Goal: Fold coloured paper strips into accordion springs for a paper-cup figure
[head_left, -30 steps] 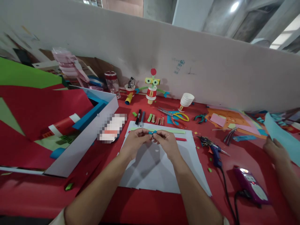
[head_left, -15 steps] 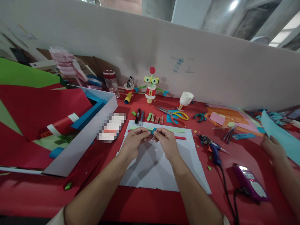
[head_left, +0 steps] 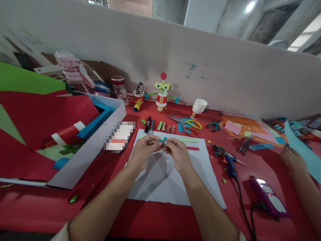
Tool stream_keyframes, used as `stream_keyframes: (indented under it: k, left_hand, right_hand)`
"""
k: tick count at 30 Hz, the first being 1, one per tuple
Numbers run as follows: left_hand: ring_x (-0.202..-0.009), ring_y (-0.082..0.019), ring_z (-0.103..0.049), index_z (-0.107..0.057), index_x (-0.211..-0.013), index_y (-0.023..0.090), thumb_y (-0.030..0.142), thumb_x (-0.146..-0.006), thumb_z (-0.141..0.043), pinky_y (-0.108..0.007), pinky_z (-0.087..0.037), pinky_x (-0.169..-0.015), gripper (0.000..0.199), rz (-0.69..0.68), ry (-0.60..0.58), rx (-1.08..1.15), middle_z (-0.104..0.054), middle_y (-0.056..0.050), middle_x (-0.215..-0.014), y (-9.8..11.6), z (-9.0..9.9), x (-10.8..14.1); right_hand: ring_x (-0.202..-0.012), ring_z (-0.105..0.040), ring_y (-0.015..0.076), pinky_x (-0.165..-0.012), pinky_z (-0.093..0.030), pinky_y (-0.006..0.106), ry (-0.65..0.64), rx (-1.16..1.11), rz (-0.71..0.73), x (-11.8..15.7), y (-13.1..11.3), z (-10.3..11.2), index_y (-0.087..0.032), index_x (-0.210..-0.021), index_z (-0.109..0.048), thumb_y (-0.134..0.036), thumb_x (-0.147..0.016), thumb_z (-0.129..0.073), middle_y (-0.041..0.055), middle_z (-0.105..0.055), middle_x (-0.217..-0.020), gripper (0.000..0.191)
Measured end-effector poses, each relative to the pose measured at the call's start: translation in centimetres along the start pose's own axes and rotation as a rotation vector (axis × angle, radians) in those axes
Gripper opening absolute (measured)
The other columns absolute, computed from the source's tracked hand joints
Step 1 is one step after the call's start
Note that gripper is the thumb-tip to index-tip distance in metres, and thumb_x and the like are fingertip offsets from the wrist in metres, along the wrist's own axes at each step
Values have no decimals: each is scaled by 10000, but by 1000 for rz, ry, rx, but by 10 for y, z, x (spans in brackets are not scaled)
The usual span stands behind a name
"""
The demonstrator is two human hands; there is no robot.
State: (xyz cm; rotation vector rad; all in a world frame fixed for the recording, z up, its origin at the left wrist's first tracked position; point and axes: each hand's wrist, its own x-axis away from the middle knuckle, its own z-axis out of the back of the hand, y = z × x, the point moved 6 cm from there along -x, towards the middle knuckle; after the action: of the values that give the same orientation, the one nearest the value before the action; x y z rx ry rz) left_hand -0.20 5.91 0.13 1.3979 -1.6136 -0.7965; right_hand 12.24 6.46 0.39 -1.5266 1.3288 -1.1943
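Both my hands meet over a white paper sheet (head_left: 173, 180), pinching a small piece of blue paper (head_left: 164, 140) between the fingertips. My left hand (head_left: 145, 149) is closed on its left end, where a thin blue part shows. My right hand (head_left: 177, 150) grips its right side with thumb and forefinger. Whether it is folded or rolled is too small to tell. Just behind my fingers lie a light green strip (head_left: 188, 140) and a red strip (head_left: 193, 148). Beyond the sheet are folded green and red paper springs (head_left: 160, 126).
A paper-cup robot figure (head_left: 161, 98) stands by the wall. Scissors (head_left: 190, 124), pliers (head_left: 214, 126) and a glue gun (head_left: 230, 164) lie to the right, near a purple device (head_left: 268, 197). A white box (head_left: 87, 150) stands left. Another person's hand (head_left: 293, 159) holds light-blue paper (head_left: 301, 154).
My fingers have shifted slightly on the blue paper, and more of it shows between the hands. At the right, the other person's light-blue paper has moved a little to the right.
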Motion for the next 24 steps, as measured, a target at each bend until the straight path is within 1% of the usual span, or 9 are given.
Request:
stream_keyframes:
  k: [4,7,9,12,15,17,21,24]
  left_hand:
    - [-574,-104,-605,-590,-802,169,175,-572,-774,-250,-479,-663,295,-43,-6,12,-646,40,-559,4,-1,1]
    - [-577,-101,-599,-615,-824,154,172,-584,-762,-253,-481,-678,282,-57,34,1,-642,37,-568,4,1,1]
    - [-596,-104,-604,-635,-803,145,171,-583,-760,-260,-484,-699,255,-61,67,-4,-646,28,-588,3,3,2]
    - [-627,-117,-617,-648,-766,140,188,-570,-775,-269,-488,-714,238,-58,82,-1,-665,4,-640,3,5,1]
    - [-656,-137,-637,-656,-842,143,275,-636,-753,-287,-496,-723,264,-50,37,46,-682,-22,-677,5,3,0]
    - [-658,-145,-644,-653,-875,143,303,-663,-736,-296,-502,-723,277,-16,17,86,-683,-31,-667,3,3,-1]
    - [-637,-125,-636,-659,-770,133,206,-567,-794,-278,-507,-727,254,59,15,110,-671,-16,-648,-2,5,-3]
    - [-644,-117,-633,-665,-714,132,193,-523,-818,-266,-506,-732,252,79,23,102,-669,-10,-648,-4,6,-4]
  right_hand:
    - [-521,-492,90,-537,-368,229,-9,-52,9,1,1,-2,-174,-642,-650,-288,-659,-672,-36,-567,-520,117]
    - [-570,-521,106,-588,-405,245,7,-10,67,3,-2,-4,-180,-682,-671,-295,-664,-674,-25,-602,-574,117]
    - [-630,-554,125,-639,-431,261,5,26,98,4,-4,-6,-183,-727,-686,-297,-662,-679,-13,-637,-632,131]
    - [-690,-584,147,-677,-448,276,-4,49,109,4,-5,-6,-183,-761,-699,-286,-654,-682,-2,-660,-674,149]
    - [-637,-559,128,-665,-446,271,2,14,87,4,-6,-4,-180,-732,-701,-269,-634,-694,-10,-647,-641,132]
    - [-598,-534,116,-653,-444,271,7,-18,63,4,-6,-3,-179,-698,-697,-258,-607,-711,-15,-633,-613,121]
    - [-580,-521,115,-636,-440,272,9,-15,25,4,-6,-2,-178,-667,-693,-253,-580,-722,-18,-614,-583,118]
    - [-574,-509,104,-627,-425,260,5,21,33,3,-6,-2,-173,-668,-698,-240,-592,-706,-21,-611,-584,102]
